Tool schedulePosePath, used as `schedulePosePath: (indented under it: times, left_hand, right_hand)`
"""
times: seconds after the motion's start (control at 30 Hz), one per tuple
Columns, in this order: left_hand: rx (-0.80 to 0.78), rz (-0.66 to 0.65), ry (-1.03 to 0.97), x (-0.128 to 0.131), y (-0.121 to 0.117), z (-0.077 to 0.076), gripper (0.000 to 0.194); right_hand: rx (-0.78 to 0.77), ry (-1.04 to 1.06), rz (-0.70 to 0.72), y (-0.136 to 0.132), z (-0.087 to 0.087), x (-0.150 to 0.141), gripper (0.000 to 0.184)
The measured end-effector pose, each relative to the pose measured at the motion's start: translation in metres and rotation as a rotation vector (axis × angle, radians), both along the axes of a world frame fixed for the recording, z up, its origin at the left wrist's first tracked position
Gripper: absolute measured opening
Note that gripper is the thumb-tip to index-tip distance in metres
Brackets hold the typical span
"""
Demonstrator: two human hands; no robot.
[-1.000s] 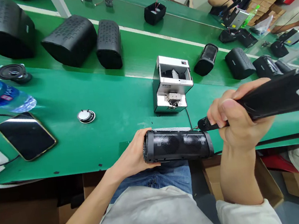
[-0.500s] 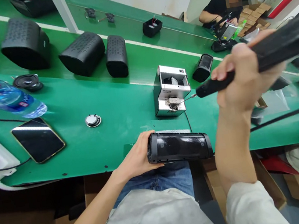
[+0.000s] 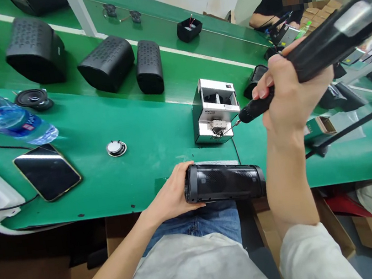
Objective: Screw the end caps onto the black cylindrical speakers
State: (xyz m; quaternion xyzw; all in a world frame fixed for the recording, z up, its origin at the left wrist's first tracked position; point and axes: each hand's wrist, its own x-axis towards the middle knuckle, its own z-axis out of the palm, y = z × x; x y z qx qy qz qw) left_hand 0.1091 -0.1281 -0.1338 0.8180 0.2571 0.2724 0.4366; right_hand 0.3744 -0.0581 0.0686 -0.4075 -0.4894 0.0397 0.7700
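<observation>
My left hand (image 3: 174,192) is curled around the left end of the speaker (image 3: 228,182) at the near edge of the table (image 3: 150,130). My right hand (image 3: 288,92) is wrapped around the driver (image 3: 322,48), its tip at the front of the machine (image 3: 214,110) beyond the speaker; I can't tell whether they touch. The phone (image 3: 48,172) lies far left.

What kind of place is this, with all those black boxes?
It looks like a workshop or small factory. Several matching black speaker cases sit in a row, the right hand holds a power screwdriver, and another person is farther along the green worktop.
</observation>
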Motion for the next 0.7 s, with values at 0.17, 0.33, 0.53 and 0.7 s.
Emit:
schedulePosePath:
  times: [0.17,0.33,0.53,0.7]
  left_hand:
    - [-0.009,-0.002,0.012,0.000,0.001,-0.001,0.121]
    - [0.005,0.011,0.020,0.001,0.000,-0.003,0.123]
    - [0.018,0.002,0.027,0.000,0.001,-0.004,0.121]
    - [0.026,0.006,0.023,-0.001,0.002,-0.004,0.118]
  right_hand:
    - [0.042,-0.079,0.000,-0.008,0.008,-0.008,0.030]
    - [-0.100,-0.114,-0.062,0.004,0.001,-0.005,0.050]
    - [-0.155,-0.073,0.008,0.001,0.000,-0.003,0.059]
    - [-0.029,0.029,0.047,-0.032,0.017,0.006,0.023]
